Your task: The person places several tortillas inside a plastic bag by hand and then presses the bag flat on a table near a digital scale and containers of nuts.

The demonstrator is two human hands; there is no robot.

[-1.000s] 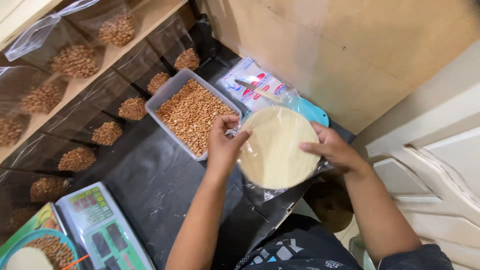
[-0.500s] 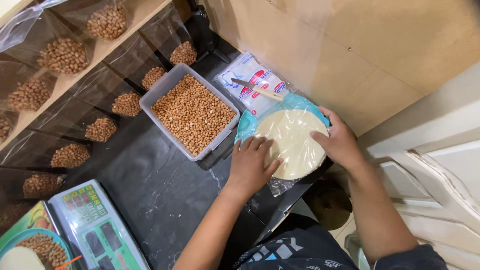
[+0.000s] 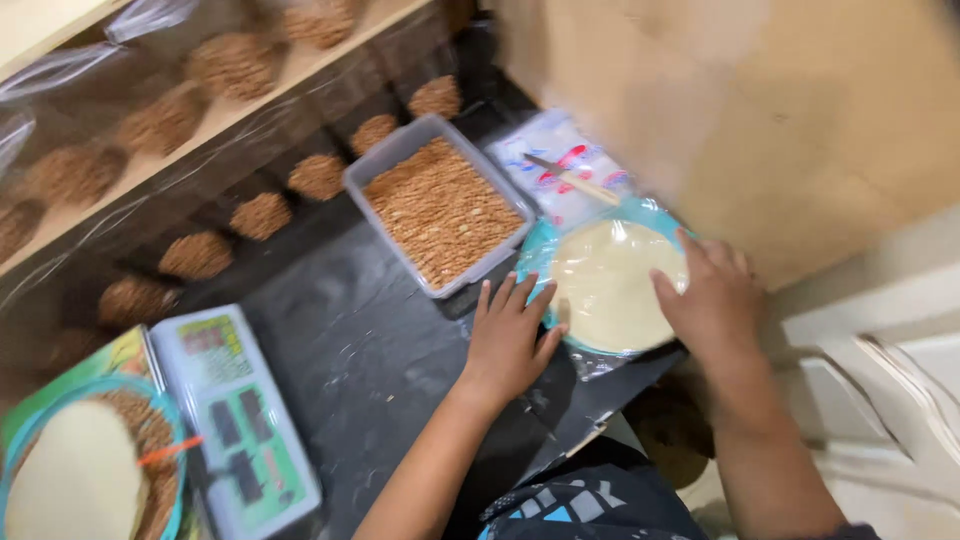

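From my remote seat I saw the left hand (image 3: 507, 338) lying flat and spread on the dark plastic-covered worktop (image 3: 370, 360), fingertips touching the left rim of the round turquoise plastic tub (image 3: 545, 258), gripping nothing. The right hand (image 3: 712, 300) rested palm down on the tub's pale cream round lid (image 3: 605, 283), fingers loosely curled over its right side; I could not tell whether it was pinching the rim or only pressing. The tub sat at the near right corner of the worktop, just beside the grey rectangular tray of brown peanuts (image 3: 440, 208) and touching the printed white plastic packet with a wooden-handled knife (image 3: 570, 180) behind it. I judged the chief risk was the tub's place near the worktop's edge: an uneven push from the right hand could tip or slide it off. Pressing on one side only might leave the lid unseated. A sideways shove could also knock the tray and scatter peanuts, or nudge the knife loose.
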